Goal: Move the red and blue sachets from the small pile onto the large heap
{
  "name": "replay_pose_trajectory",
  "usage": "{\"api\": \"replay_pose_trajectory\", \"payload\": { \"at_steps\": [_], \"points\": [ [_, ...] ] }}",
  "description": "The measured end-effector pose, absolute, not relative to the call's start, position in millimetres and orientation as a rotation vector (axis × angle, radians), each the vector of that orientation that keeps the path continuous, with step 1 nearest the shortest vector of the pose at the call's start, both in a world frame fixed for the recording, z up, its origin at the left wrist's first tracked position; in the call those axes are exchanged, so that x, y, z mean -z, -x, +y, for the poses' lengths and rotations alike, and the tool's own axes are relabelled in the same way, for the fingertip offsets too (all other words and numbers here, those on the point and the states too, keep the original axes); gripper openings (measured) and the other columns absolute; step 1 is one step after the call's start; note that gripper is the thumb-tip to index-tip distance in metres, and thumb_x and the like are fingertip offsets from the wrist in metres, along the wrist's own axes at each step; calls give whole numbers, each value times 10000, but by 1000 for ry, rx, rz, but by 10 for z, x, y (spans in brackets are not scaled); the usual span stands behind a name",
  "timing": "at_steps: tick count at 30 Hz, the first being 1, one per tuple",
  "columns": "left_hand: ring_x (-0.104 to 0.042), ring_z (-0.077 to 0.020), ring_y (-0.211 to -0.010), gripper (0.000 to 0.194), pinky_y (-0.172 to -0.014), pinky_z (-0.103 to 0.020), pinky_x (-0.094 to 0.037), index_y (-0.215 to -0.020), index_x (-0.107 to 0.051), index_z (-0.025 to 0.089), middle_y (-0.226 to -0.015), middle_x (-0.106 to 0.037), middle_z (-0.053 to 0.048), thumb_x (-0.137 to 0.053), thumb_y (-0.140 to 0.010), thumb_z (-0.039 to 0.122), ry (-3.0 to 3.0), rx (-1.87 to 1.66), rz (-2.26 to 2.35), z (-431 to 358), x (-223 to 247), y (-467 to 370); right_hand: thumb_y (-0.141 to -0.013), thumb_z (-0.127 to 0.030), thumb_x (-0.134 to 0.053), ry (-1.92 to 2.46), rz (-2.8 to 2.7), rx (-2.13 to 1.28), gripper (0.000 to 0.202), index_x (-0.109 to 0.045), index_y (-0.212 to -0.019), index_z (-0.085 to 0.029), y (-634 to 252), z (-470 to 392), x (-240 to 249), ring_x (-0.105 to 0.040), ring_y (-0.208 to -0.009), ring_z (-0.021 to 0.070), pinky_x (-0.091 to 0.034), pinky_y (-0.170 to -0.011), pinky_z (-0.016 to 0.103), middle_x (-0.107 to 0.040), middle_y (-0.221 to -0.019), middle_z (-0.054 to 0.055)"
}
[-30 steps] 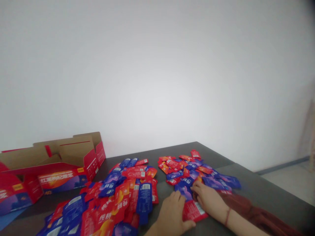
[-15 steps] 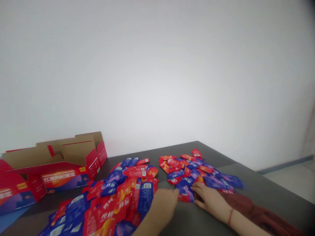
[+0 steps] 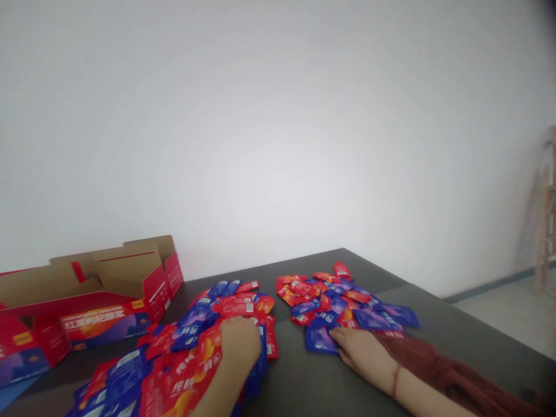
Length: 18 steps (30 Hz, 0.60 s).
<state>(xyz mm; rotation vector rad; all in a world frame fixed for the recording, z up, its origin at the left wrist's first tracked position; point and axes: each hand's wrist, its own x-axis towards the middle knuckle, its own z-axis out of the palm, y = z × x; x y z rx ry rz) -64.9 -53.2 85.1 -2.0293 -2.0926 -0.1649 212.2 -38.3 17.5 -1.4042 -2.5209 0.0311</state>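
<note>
My left hand (image 3: 241,343) is over the left pile of red and blue pouches (image 3: 185,368), its back toward me. Its fingers are hidden behind the hand, so any hold is out of sight. At the near edge of the right pile of pouches (image 3: 330,295), my right hand (image 3: 364,352) has its fingertips and thumb closed at the right edge of a blue-purple pouch (image 3: 319,340). That pouch lies on the dark table. A red band circles my right wrist.
Open red cardboard boxes with brown insides, one behind (image 3: 108,313) and one nearer (image 3: 32,350), stand at the left. A brown-red cloth or sleeve (image 3: 438,365) lies beside my right forearm. The dark table (image 3: 289,370) meets a white wall; a wooden ladder (image 3: 545,231) is far right.
My left hand has moved left, from beside the right pile to over the left pile. The red under the blue-purple pouch no longer shows. The view has turned slightly right.
</note>
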Motion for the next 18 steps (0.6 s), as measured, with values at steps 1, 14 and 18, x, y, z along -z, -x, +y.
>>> {"api": "replay_pose_trajectory", "payload": {
  "at_steps": [1,14,18],
  "points": [
    [-581,-352,-967,267,-837,-479,-418,-993,-642,59,-987,-636,-191,-481,-817,177,2016,127,-2044,-555,-838,540,-820,-175,-483,1397,-2512,-40,386,-614,-1183,-155,-2127,-382,-179,-633,-1028,263,-475,-895,361,-661,-1158,149],
    [-421,-287,-1219,368,-1006,-447,-356,-1222,-566,252,-1350,-476,-83,-392,-907,174,2720,225,-1538,-617,-180,-89,-902,-350,-436,1279,-2328,-310,326,-674,-1068,-201,-2333,-365,-240,-634,-978,228,-456,-874,319,-698,-1063,91],
    [-505,-296,-1109,483,-886,-448,-436,-1272,-526,211,-1258,-515,-134,-316,-871,42,2451,139,-1821,-582,-254,-112,-870,-308,-440,1444,-2209,-196,310,-644,-1065,-177,-2456,-285,-211,-615,-970,242,-451,-860,348,-671,-1059,115]
  ]
}}
